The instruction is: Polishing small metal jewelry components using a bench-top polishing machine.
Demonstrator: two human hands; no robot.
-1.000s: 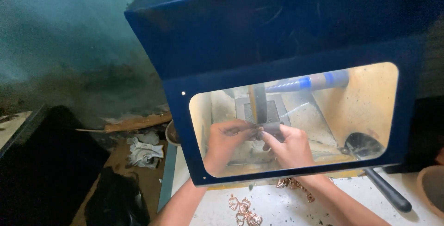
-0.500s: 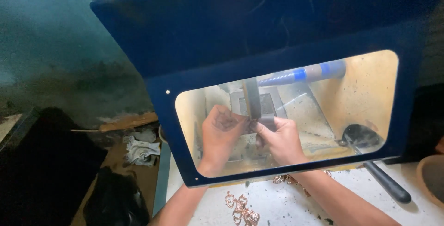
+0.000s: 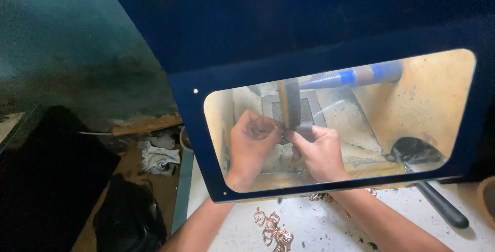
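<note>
Small workpiece [image 3: 289, 130], too small to identify, pinched between left hand [image 3: 252, 144] and right hand [image 3: 317, 151], pressed against polishing wheel [image 3: 289, 102] behind shield window [image 3: 438, 102]. Copper heart pendants [image 3: 270, 229] on bench.

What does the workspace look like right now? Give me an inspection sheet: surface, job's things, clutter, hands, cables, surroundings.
Surface: white bench top, speckled with dark bits.
Job's things: dark buffing wheel behind the blue hood's window; both hands pinch a small piece at its lower edge, too small to identify.
Clutter: copper-coloured heart-shaped pieces on the bench; black-handled tool at right; blue-and-grey tapered spindle inside.
Hands: left hand and right hand are fingertip to fingertip under the wheel.
Cables: nothing seen.
Surroundings: crumpled rag, wooden plank and a dark bag on the floor at left.
</note>
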